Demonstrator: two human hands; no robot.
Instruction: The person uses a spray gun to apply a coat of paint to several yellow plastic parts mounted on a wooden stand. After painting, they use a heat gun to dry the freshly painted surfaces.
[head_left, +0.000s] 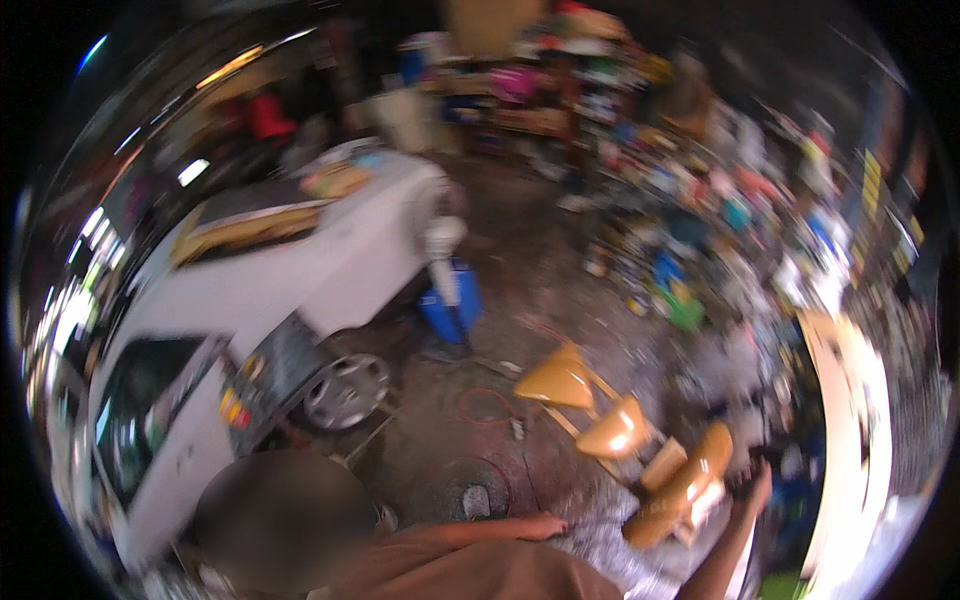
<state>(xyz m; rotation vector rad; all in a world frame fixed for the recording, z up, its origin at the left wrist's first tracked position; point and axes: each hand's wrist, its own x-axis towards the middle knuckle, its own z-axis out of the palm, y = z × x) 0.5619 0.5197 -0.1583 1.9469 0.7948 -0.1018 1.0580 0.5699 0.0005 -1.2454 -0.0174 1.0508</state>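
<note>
The picture is smeared by motion. From the lower edge, my left hand (545, 527) reaches over the floor, its fingers too blurred to read. At the lower right, my right hand (762, 487) is closed around a dark thing (742, 478) whose kind is unclear. Just left of it stands a long, glossy orange-yellow curved panel (685, 485). Two more glossy panels of that colour, a rounded one (613, 428) and a pointed one (556, 380), rest farther off on a wooden frame (562, 422). My right hand appears apart from the nearest panel.
A white car (340, 250) fills the left, with a wheel (346, 391) beside it. Ahead is a blue container (452, 303). Mixed clutter (690, 230) heaps along the right, near a tall pale board (845, 420). A thin orange hose (480, 398) lies on the floor.
</note>
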